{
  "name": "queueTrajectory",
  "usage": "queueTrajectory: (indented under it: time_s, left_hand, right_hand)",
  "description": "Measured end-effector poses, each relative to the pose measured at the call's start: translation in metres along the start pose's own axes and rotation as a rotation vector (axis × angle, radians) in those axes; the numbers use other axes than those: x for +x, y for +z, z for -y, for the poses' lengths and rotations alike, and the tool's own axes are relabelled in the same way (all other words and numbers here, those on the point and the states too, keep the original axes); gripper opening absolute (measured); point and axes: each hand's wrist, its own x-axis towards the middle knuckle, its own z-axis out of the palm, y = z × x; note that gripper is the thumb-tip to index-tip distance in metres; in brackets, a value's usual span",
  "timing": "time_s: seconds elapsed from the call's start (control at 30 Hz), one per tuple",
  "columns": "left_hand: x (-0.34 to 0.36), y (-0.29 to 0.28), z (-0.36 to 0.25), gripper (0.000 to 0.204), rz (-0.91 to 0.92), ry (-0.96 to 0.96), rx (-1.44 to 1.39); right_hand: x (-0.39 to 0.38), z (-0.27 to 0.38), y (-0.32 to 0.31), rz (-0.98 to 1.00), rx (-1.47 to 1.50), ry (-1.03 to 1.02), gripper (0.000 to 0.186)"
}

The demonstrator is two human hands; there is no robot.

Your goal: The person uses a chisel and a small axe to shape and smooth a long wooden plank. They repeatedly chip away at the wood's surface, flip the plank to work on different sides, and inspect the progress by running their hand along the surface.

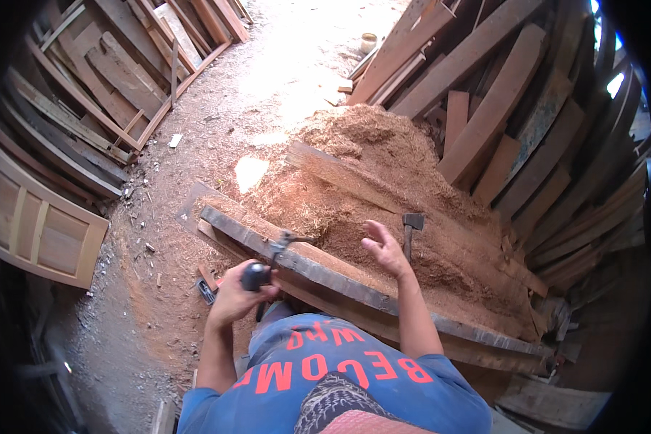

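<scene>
My left hand [236, 291] is closed on a black cylindrical object [255, 276], whose exact kind I cannot make out. Just beyond it, a metal clamp or tool [284, 244] sits at the long, thick wooden plank [354, 282] that runs across in front of my body, its edge grey and rough. My right hand [383, 246] is raised near the plank's far side, fingers apart and holding nothing. Right of that hand a hatchet [412, 220] with a wooden handle lies on the sawdust-covered boards.
A big heap of shavings [362, 137] lies beyond the plank. Many curved boards [492, 116] lean at the right. Stacked frames and planks [123, 79] line the left, above a panelled wooden door [40, 224]. Small tools [206, 288] lie on the dusty floor [159, 325] by the plank.
</scene>
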Motion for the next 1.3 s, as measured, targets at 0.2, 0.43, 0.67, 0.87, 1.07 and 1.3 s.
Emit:
queueTrajectory:
  time_s: [0.2,0.43,0.67,0.87,1.07,1.3]
  left_hand:
    - [0.019,0.043,0.002,0.029,0.173,0.13,-0.019]
    - [0.006,0.048,0.041,0.024,0.113,0.02,-0.142]
    - [0.007,-0.005,0.074,0.055,-0.084,0.427,0.699]
    - [0.024,-0.063,0.064,0.063,-0.454,0.178,0.858]
    - [0.074,-0.109,0.065,0.042,-0.815,0.336,0.686]
    - [0.164,-0.16,0.105,0.04,-0.886,0.348,0.85]
  right_hand:
    - [-0.041,0.089,0.048,0.676,0.204,-0.167,0.035]
    - [-0.122,0.079,0.123,0.454,0.498,0.05,0.028]
    - [-0.167,0.047,0.112,0.259,0.507,0.28,0.026]
    - [-0.156,-0.007,0.071,0.142,0.228,0.382,0.027]
    - [-0.114,-0.011,0.05,0.241,-0.036,0.424,0.03]
    - [-0.068,-0.01,0.062,0.316,-0.315,0.337,0.029]
